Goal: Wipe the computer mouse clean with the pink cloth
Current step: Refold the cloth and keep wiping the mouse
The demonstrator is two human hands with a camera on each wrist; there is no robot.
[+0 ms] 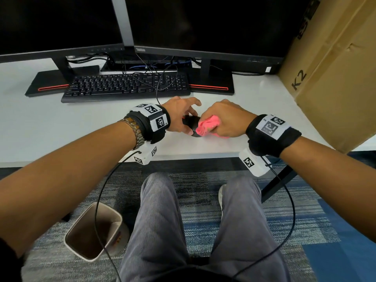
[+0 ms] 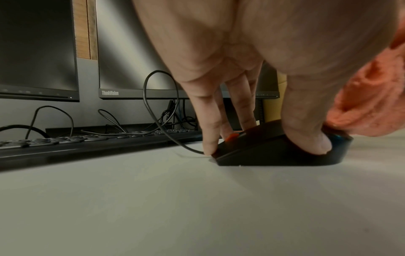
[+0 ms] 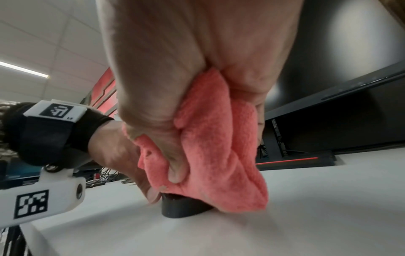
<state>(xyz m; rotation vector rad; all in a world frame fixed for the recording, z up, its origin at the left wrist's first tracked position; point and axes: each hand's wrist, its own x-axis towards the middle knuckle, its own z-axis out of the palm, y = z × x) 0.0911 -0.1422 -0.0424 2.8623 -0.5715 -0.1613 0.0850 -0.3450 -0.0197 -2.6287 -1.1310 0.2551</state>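
Now, biggest things first: the white desk (image 1: 254,94) carries two dark monitors (image 1: 203,25), a cardboard box (image 1: 335,68) on the right side, and a black keyboard (image 1: 126,86) in front of the screens. The computer mouse (image 1: 190,124) sits flat on the desk, near the front edge and in front of the keyboard, between both hands; its cable (image 2: 153,104) loops up and goes back toward the keyboard.

The left hand (image 1: 180,117) holds the mouse steady: thumb pressed on the near side, fingers (image 2: 210,135) bent down over the front end w/ the tips at the buttons. The right hand (image 1: 225,119) is closed tight around the bunched pink cloth (image 1: 208,126), and a fold of the cloth lies on the rear part of the mouse, touching it.

I judge the step in hand is wiping the back and right side. To do it well:
- keep the left grip firm, so the mouse does not slide on the desk;
- press the cloth w/ moderate force and make short strokes front to back;
- the left fingers cover the buttons and wheel, so prob. they must shift later to let the cloth reach there;
- keep the cloth away from the cable, it may catch.
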